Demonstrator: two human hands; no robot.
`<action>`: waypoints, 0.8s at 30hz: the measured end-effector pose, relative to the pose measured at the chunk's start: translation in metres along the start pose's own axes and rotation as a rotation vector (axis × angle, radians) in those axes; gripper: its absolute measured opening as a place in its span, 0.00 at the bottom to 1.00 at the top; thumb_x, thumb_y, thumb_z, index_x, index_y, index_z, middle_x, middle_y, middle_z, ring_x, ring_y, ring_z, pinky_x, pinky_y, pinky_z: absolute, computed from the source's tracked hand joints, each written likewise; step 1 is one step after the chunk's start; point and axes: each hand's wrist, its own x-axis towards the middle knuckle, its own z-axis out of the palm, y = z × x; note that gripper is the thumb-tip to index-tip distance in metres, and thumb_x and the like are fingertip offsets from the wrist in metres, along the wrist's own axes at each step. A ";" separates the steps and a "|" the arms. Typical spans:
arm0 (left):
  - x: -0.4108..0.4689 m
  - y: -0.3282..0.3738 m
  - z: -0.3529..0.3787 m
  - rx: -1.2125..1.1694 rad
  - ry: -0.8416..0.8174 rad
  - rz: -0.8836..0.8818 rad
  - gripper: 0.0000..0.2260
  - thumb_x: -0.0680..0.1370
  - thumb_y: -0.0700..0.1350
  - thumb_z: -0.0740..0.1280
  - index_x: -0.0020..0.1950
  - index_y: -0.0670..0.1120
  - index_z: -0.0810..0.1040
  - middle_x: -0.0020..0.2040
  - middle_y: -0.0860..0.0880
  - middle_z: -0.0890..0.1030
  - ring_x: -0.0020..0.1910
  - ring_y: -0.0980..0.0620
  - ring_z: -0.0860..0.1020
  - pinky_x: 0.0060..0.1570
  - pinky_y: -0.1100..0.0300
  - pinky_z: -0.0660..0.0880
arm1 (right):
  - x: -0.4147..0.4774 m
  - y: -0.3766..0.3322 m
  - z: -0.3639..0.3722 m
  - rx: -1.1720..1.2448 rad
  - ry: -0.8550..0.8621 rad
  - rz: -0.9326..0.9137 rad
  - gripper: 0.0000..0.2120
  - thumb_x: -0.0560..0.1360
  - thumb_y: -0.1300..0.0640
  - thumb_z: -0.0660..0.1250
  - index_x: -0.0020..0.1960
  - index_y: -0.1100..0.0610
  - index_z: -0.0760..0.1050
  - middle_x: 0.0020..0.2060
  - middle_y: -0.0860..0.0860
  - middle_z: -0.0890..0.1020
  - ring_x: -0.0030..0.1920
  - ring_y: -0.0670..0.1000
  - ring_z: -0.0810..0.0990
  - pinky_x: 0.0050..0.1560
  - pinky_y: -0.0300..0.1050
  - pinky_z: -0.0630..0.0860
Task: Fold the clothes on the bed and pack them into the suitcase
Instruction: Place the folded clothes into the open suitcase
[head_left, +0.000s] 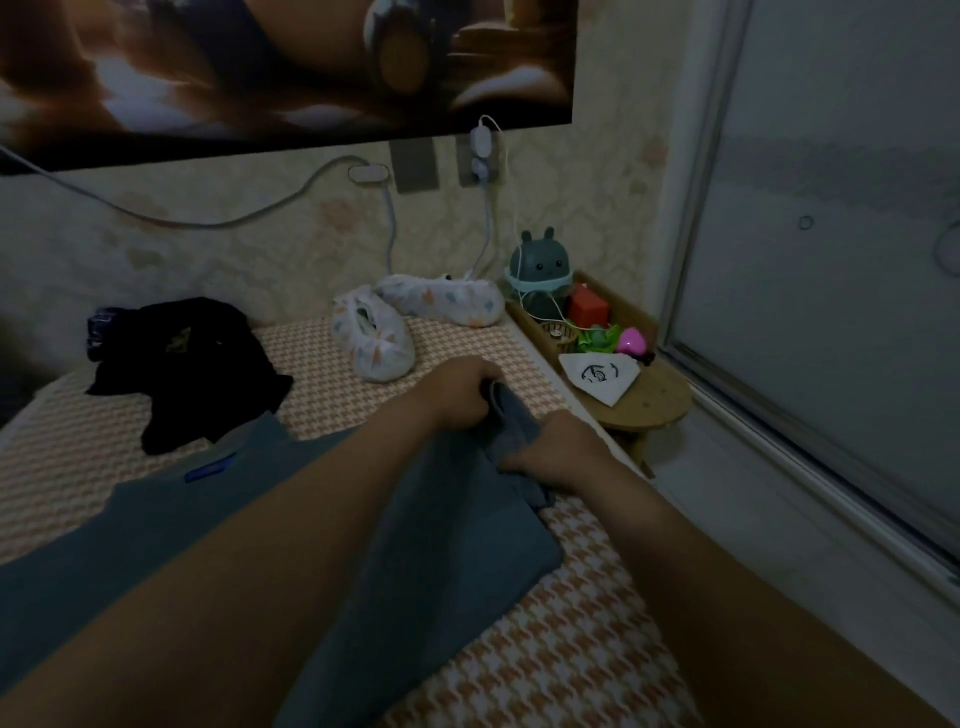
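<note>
The bed (571, 649) with its houndstooth cover runs under both grips and off to their left. On it lies the grey-blue garment (457, 545), the largest piece of clothing. Its body spreads back from the grips toward us and away to the left, and a narrow bunched part rises into the grips at the far right. The left grip (460, 389) is clamped over the end of that bunched part, fingers curled down round it. The right grip (553, 452), just nearer us and touching the same strip, is closed on the fabric where it meets the body.

We judge the cloth to be soft, limp and light, and it will sag wherever it is not held. It is best taken at seams or corners, with the two grips spread apart so an edge stays straight for the fold.

A heap of black clothes (197, 364) waits well to the left of the left grip. Two pale patterned slippers (374, 343) sit just beyond that grip. To the right of the right grip, off the bed, stands a small wooden bench (654, 405) holding a rabbit-shaped lamp (540, 270) and a paper with a drawing (600, 376). We cannot see the suitcase.
</note>
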 end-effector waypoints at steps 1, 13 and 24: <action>-0.010 -0.004 -0.010 -0.006 0.035 0.013 0.06 0.70 0.33 0.66 0.40 0.43 0.79 0.42 0.47 0.80 0.43 0.49 0.76 0.46 0.56 0.73 | -0.002 -0.003 -0.001 -0.035 -0.011 -0.020 0.16 0.64 0.43 0.74 0.39 0.55 0.76 0.38 0.51 0.79 0.40 0.52 0.79 0.31 0.41 0.69; -0.207 -0.082 -0.095 0.052 0.382 -0.208 0.11 0.64 0.28 0.69 0.38 0.42 0.81 0.42 0.44 0.80 0.44 0.45 0.78 0.42 0.60 0.69 | -0.101 -0.153 0.043 -0.019 -0.223 -0.470 0.09 0.72 0.57 0.69 0.37 0.54 0.70 0.35 0.49 0.75 0.38 0.50 0.76 0.30 0.38 0.65; -0.363 -0.134 -0.067 -0.048 0.061 -0.713 0.10 0.76 0.35 0.63 0.50 0.42 0.83 0.55 0.44 0.82 0.56 0.46 0.79 0.54 0.60 0.72 | -0.143 -0.196 0.131 -0.110 -0.393 -0.628 0.12 0.78 0.59 0.64 0.59 0.55 0.81 0.55 0.49 0.82 0.53 0.46 0.79 0.53 0.36 0.72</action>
